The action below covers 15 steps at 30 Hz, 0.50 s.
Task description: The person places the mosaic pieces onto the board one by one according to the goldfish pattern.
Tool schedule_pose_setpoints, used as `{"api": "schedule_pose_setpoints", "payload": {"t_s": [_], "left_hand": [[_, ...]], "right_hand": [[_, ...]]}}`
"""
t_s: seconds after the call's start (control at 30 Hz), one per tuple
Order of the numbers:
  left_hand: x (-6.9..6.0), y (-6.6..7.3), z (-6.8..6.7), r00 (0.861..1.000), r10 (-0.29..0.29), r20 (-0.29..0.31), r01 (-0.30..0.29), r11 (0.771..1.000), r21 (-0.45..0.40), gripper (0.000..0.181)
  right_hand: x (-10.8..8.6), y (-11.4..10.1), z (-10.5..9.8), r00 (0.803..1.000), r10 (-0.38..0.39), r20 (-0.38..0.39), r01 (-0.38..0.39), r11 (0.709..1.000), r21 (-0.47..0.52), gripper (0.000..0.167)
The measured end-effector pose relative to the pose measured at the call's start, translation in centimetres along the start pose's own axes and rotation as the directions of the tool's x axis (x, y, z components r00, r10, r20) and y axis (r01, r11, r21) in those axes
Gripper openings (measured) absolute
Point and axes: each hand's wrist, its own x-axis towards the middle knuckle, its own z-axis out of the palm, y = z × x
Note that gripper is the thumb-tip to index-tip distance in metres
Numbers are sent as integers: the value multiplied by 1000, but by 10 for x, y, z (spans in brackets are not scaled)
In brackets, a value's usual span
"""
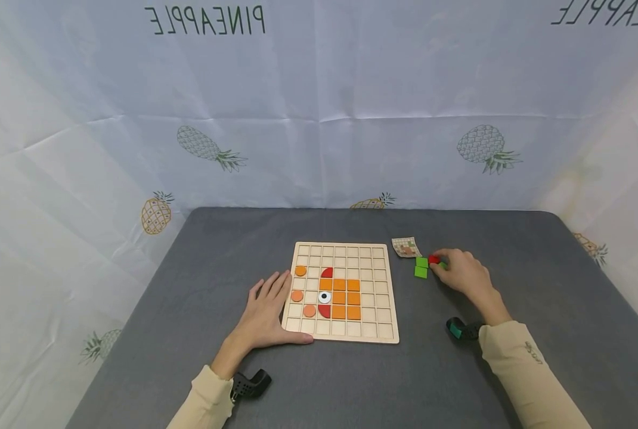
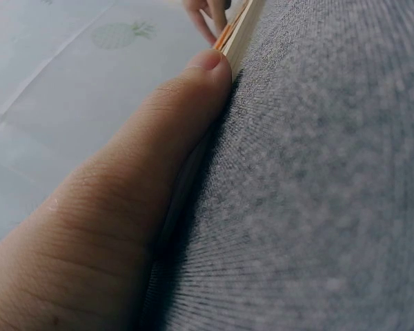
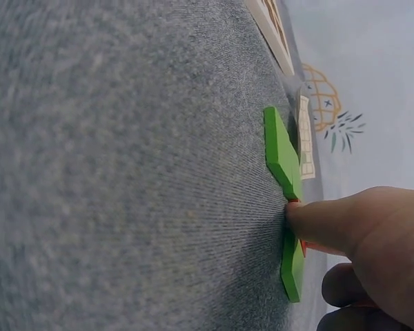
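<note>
A wooden grid board [image 1: 380, 330] lies on the table, holding several orange squares [image 1: 339, 298], orange discs [image 1: 297, 295], red quarter-round pieces [image 1: 325, 311] and a white eye disc [image 1: 325, 297]. My left hand [image 1: 262, 313] rests at its lower left corner, fingers spread along the left side and thumb [image 2: 186, 96] along the front edge. To the right of the board, my right hand [image 1: 465, 274] pinches a red piece [image 1: 433, 259] at the table surface; the fingers hide most of it. Green squares [image 1: 421, 272] lie beside it, one partly behind the hand.
A small printed card [image 1: 406, 247] with a grid picture lies behind the green pieces. The grey table [image 1: 233, 244] ends at a pineapple-print cloth [image 1: 319, 161] hanging at the back and sides. Each wrist wears a black strap device [image 1: 251, 384].
</note>
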Motion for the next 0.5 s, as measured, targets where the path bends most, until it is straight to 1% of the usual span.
{"api": "schedule_pose_setpoints", "payload": {"t_s": [0.13,0.23,0.37,0.5], "left_hand": [[0,0,0,1000,0,-2,0,1000,1,138],[0,0,-1,1000,-1,-1,1,1000,3,138],[0,0,-1,1000,-4,3,4,1000,3,138],[0,1,-1,1000,-6,7,6,1000,5,137]], "right_hand": [[0,-1,0,1000,-6,-2,6,1000,1,43],[0,-2,1,1000,-21,-3,21,1000,-17,41],[-1,-2,4,998,-59,2,60,997,-47,40],[-2,-1,6,995,-95,6,95,994,-52,41]]}}
